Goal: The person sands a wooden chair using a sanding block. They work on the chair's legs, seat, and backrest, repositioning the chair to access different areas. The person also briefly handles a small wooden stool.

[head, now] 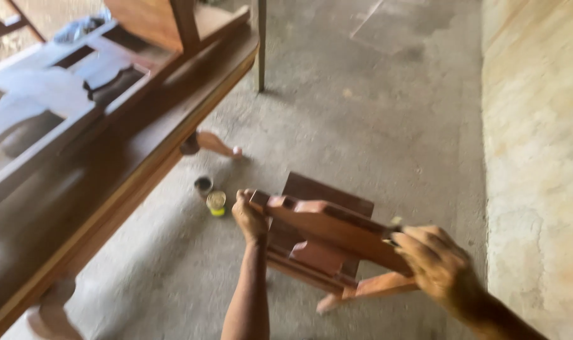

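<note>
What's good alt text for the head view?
Two bare hands hold a small reddish wooden stool above a concrete floor, left hand at one end, right hand at the other. Two small tins sit beside a large wooden furniture frame.

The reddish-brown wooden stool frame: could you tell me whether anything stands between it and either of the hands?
Nothing visible does: the left hand already grips one end of the reddish-brown wooden stool frame, and the right hand rests on the other.
</note>
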